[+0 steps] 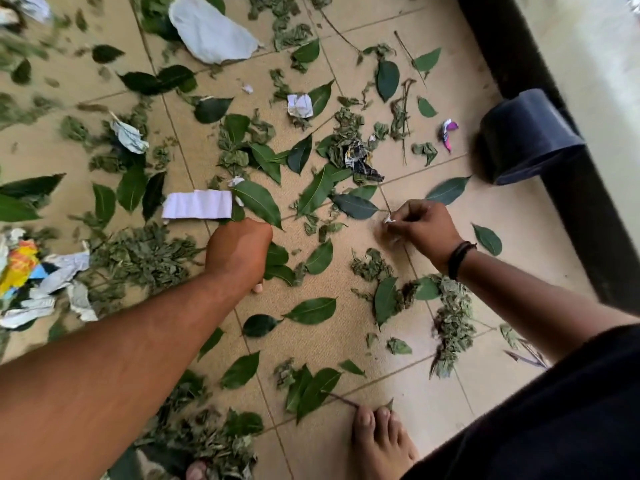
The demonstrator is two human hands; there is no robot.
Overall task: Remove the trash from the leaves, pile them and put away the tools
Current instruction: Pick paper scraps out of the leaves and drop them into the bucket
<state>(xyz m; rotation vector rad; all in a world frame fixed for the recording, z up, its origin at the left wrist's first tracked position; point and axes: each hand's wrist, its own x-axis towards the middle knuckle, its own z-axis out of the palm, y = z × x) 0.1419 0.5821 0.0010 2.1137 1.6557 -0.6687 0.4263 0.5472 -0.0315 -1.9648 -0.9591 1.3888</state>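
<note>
Over leaves (258, 201), right grip (420, 225) pinching scrap (388, 220)

Tiled floor (408, 403) carries scattered leaves (313, 310) (and paper scraps (197, 204)).

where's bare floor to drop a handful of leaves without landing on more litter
Bare tile lies between the right hand and the dark bucket, and in front of the bare foot. A smaller patch sits below the left hand. Crowded: around the white paper strip and the upper middle.
</note>
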